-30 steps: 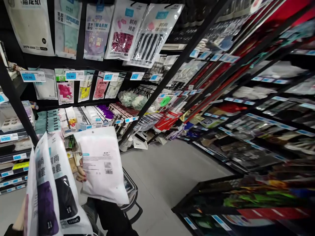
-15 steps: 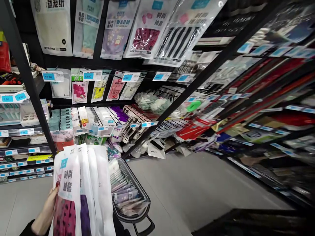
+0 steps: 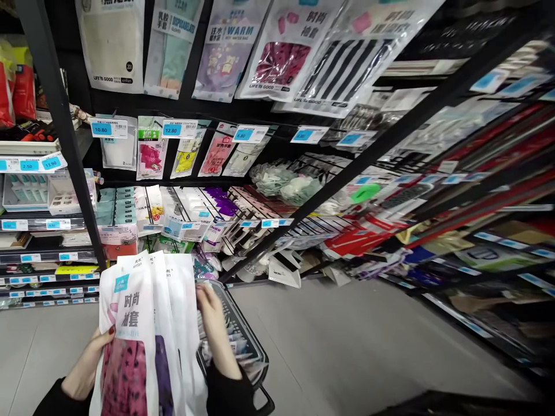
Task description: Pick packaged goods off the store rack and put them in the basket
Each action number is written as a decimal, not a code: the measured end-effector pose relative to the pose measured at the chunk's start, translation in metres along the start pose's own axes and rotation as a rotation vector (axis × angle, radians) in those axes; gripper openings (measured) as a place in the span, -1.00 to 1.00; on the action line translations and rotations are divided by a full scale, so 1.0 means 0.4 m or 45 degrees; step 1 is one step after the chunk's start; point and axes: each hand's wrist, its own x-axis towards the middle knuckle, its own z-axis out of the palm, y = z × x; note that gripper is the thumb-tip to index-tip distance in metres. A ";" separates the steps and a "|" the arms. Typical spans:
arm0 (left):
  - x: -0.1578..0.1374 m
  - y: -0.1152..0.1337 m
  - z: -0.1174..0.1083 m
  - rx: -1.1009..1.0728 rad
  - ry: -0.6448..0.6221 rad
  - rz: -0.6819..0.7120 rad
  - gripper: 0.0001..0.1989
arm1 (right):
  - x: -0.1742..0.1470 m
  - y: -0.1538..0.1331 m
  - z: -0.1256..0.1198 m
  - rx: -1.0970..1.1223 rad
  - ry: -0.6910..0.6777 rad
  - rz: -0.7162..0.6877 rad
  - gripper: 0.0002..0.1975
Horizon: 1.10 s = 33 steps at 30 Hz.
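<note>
My left hand (image 3: 97,352) grips a fanned stack of white packets of oversleeves by its left side, thumb on the front one. The front packet (image 3: 125,323) has a clear window showing dark pink spotted fabric. Behind it, another packet (image 3: 163,370) shows purple fabric, and more white packets overlap to the right. My right hand (image 3: 212,312) is at the upper right edge of the stack, its fingers bent against the rear packet (image 3: 184,300); the fingertips are partly hidden. Beneath my right forearm, a dark shopping basket (image 3: 255,341) holds several packaged goods, partly covered.
Packaged oversleeves (image 3: 284,63), gloves (image 3: 173,52) and other packets hang on the black rack ahead. Price tags (image 3: 108,127) line its rails. A slanted black post (image 3: 347,167) crosses the view. More stocked shelves (image 3: 489,260) run along the right, above grey floor (image 3: 329,335).
My right hand has come into view and reached the right edge of the packets. The left hand keeps its hold on the stack. The view has shifted slightly, with the shelves sliding right.
</note>
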 end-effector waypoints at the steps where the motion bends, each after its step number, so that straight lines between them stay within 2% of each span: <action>1: -0.005 0.001 0.005 0.011 0.014 0.006 -0.24 | -0.010 -0.013 -0.017 0.022 0.045 -0.030 -0.64; 3: -0.012 0.003 0.014 0.057 0.021 0.023 -0.25 | -0.051 -0.053 -0.042 0.065 0.059 -0.126 -0.67; 5: -0.014 0.005 0.019 0.116 -0.007 0.046 -0.26 | -0.106 -0.111 -0.045 0.029 -0.178 -0.171 -0.66; 7: -0.014 0.005 0.023 0.174 -0.086 0.070 -0.29 | -0.149 -0.170 -0.027 -0.121 -0.438 -0.031 -0.69; 10: -0.013 0.002 0.027 0.275 -0.207 0.098 -0.39 | -0.168 -0.216 0.016 -0.427 -0.564 0.220 -0.73; 13: -0.013 -0.002 0.028 0.351 -0.235 0.104 -0.48 | -0.151 -0.195 0.042 -0.516 -0.574 0.271 -0.76; 17: -0.004 -0.010 0.018 0.384 -0.290 0.125 -0.57 | -0.143 -0.130 0.038 -0.302 -0.596 0.186 -0.60; 19: 0.005 -0.018 0.008 0.388 -0.180 0.168 -0.55 | -0.152 -0.103 0.032 -0.180 -0.570 0.172 -0.54; 22: 0.013 -0.028 -0.004 0.364 0.127 0.210 -0.50 | -0.171 -0.073 0.019 -0.062 -0.461 0.189 -0.49; 23: 0.014 -0.029 -0.005 0.342 0.171 0.202 -0.50 | -0.176 -0.065 0.011 -0.029 -0.423 0.199 -0.48; 24: 0.013 -0.029 -0.006 0.323 0.143 0.191 -0.51 | -0.180 -0.060 0.001 0.008 -0.391 0.214 -0.47; 29: 0.013 -0.016 -0.012 0.319 -0.195 0.145 -0.64 | -0.150 -0.057 -0.076 0.313 -0.257 0.345 -0.42; 33: 0.033 -0.005 -0.029 0.238 -0.173 0.091 -0.62 | -0.087 -0.064 -0.122 0.575 -0.194 0.362 -0.33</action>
